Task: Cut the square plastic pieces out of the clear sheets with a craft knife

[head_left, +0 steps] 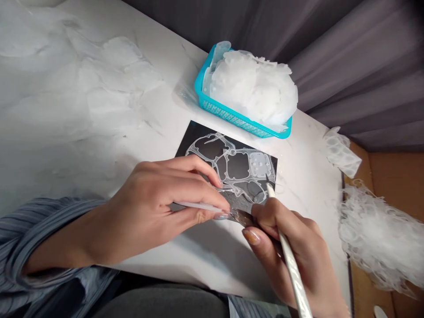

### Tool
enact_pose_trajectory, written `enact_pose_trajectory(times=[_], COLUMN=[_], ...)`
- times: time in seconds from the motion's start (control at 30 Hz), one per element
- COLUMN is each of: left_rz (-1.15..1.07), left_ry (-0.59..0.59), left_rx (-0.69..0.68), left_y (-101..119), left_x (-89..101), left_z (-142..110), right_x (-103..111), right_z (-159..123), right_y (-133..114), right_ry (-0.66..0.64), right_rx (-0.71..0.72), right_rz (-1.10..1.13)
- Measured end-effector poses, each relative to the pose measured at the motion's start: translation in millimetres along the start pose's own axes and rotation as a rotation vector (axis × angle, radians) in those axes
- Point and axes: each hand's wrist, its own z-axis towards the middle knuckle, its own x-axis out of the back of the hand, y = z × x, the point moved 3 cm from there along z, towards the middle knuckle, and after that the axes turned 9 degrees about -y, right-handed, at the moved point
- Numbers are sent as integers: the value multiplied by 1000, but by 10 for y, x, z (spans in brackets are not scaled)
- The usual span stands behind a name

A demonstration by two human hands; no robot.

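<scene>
My left hand (155,198) is closed in a pinch on a thin translucent plastic piece (198,206), whose pale edge runs between thumb and fingers. In my right hand (298,251) is a slim pen-like tool with a pearly white handle (291,265) and a dark pointed tip. That hand also grips a dark, shiny metal tool (243,217), its end touching the plastic by my left fingertips; its kind is partly hidden. Beneath both hands lies a black mat (185,134), bearing a clear plastic sheet with cut-out openings (228,152) and a frosted square piece (260,164).
A blue basket (228,118) heaped with translucent white pieces (251,86) stands behind the mat. More thin sheets (109,79) spread over the white table (165,53) at left. At right, stringy clear scraps (374,234) hang by a cardboard box (394,176). A grey curtain (331,57) hangs behind.
</scene>
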Motion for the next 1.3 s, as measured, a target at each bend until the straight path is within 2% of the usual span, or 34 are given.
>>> enact_pose_trajectory(times=[0.2,0.3,0.5,0.87,1.17,1.3], left_rz=[-30,-53,-66,-77,-62,-51], left_ry=[3,12,27,26,49,37], left_rx=[123,149,160,169,255,214], left_y=[40,47,32,42,31,28], left_x=[6,5,-9,5,-13,-4], left_z=[6,-5,-12,-9,-47,-39], right_x=[-4,11,56,53,37,41], right_z=[23,45,83,87,57,58], right_y=[-35,-19,-4,-31,-3,-4], right_ry=[49,-6,-70,-85,-71,-75], right_rx=[-37,4,66,46,1,2], right_rz=[6,16,1,-19,3,1])
